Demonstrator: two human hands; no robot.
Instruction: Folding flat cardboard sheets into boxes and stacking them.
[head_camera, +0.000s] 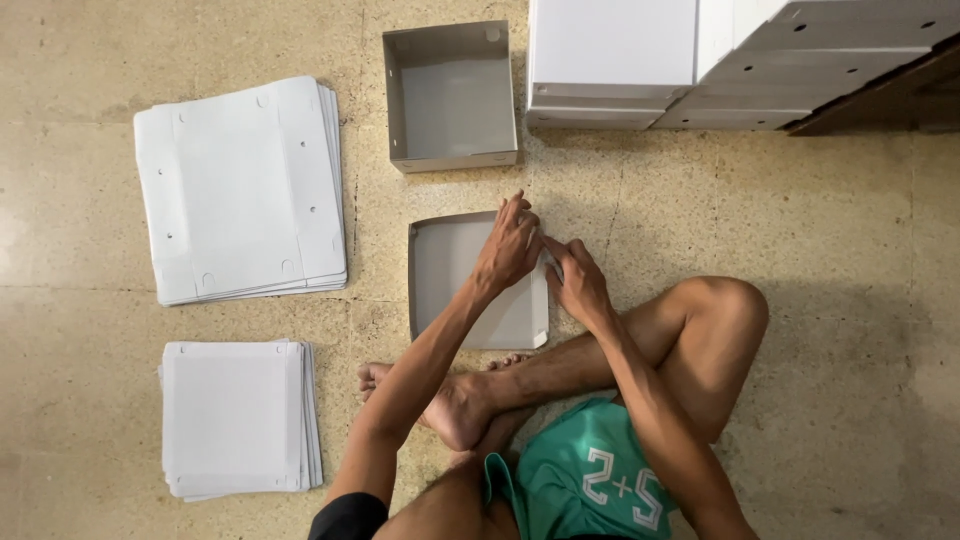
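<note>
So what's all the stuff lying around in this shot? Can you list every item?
half-folded box: one, grey-white, on the floor under both hands.
finished box: one, grey, open, just beyond it.
large flat sheets: one stack, white, upper left.
small flat sheets: one stack, white, lower left.
stacked boxes: several, white, top right; exact count unclear.
floor: speckled beige.
shorts: green, on the person.
left hand: on the box's right edge.
right hand: pinching that same edge.

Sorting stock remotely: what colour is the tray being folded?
Pale grey tray, best in the head view.
</note>
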